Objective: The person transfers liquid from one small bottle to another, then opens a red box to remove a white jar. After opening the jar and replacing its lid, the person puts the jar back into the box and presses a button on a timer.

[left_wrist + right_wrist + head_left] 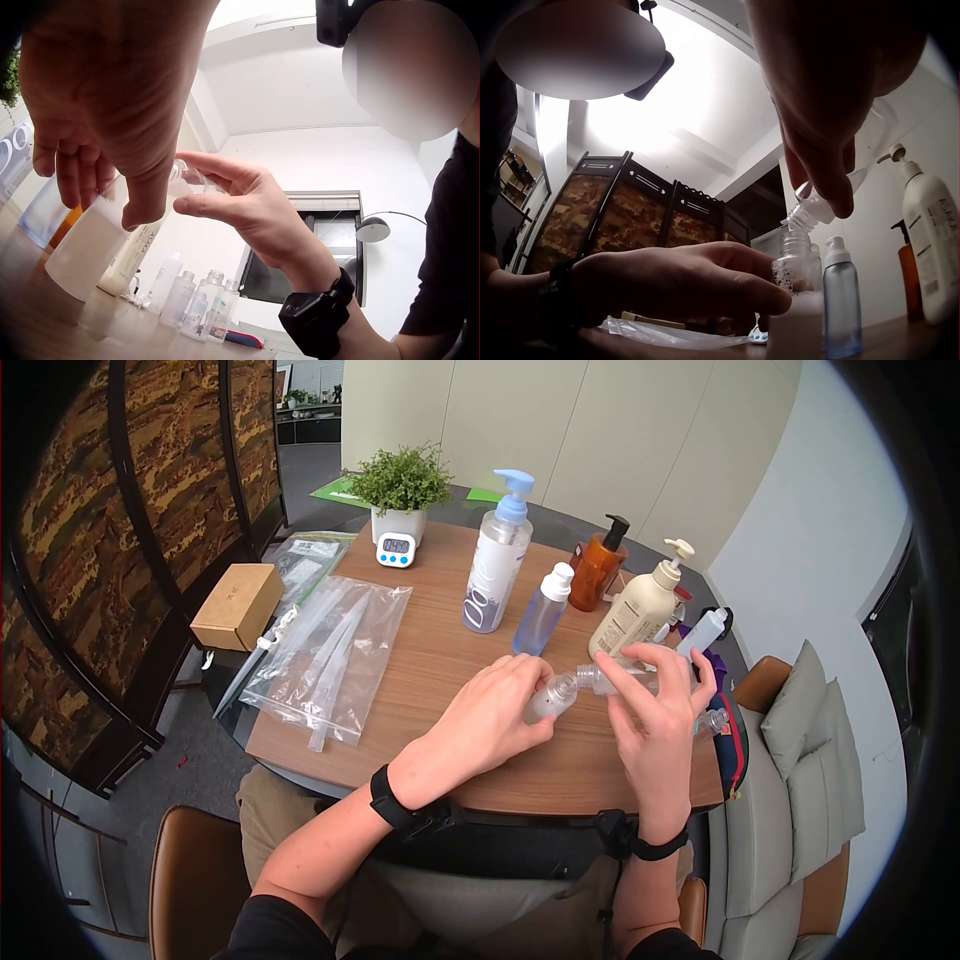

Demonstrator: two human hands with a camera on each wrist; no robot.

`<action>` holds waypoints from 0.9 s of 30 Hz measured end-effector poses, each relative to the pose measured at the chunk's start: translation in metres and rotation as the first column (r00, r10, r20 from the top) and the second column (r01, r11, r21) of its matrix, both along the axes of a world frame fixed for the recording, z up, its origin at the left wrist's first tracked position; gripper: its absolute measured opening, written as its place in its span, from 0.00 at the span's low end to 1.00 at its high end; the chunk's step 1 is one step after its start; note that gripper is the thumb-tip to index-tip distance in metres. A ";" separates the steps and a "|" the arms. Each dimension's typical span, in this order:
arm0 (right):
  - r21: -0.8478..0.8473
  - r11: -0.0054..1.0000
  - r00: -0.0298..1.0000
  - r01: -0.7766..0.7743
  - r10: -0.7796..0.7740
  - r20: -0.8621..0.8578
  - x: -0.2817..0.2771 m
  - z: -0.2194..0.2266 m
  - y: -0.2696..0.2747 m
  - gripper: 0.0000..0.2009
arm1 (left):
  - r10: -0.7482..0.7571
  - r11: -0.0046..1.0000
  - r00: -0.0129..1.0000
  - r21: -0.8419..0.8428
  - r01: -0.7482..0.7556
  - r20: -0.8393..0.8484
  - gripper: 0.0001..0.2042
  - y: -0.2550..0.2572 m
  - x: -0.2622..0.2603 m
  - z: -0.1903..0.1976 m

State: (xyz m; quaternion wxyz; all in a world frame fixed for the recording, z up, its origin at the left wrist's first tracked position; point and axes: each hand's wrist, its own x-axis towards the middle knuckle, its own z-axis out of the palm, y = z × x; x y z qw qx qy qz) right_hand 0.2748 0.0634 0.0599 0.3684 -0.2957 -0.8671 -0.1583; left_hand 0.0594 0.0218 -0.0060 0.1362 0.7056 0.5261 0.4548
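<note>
My left hand (490, 710) grips a small clear bottle (796, 330) around its side. The bottle holds milky white liquid, with bubbles near its shoulder, and its mouth is uncapped. From the right, my right hand (655, 705) holds a second clear bottle (590, 679) by its body between thumb and fingers. That bottle is tipped over, its threaded neck right at the mouth of the milky one. Just behind the left hand stands a blue bottle (540, 615) with a white pump top. A cream pump bottle (635, 610) is behind the right hand.
A tall blue-topped pump bottle (495, 570) and an amber pump bottle (598, 572) stand farther back. Left lie a clear plastic bag (375, 650) and a cardboard box (235, 607). A timer (396, 550) leans by a potted plant (400, 480). Several clear bottles (210, 304) stand at the right.
</note>
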 end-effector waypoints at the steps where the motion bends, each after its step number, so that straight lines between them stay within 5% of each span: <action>1: 0.003 1.000 1.000 0.000 0.000 0.000 0.000 0.000 0.000 0.26 | -0.001 1.000 1.000 0.002 0.001 -0.004 0.19 0.000 0.000 0.000; 27: 0.011 1.000 1.000 0.004 -0.004 -0.016 -0.002 0.000 -0.001 0.25 | -0.004 1.000 1.000 0.017 0.004 -0.028 0.19 0.000 0.000 -0.001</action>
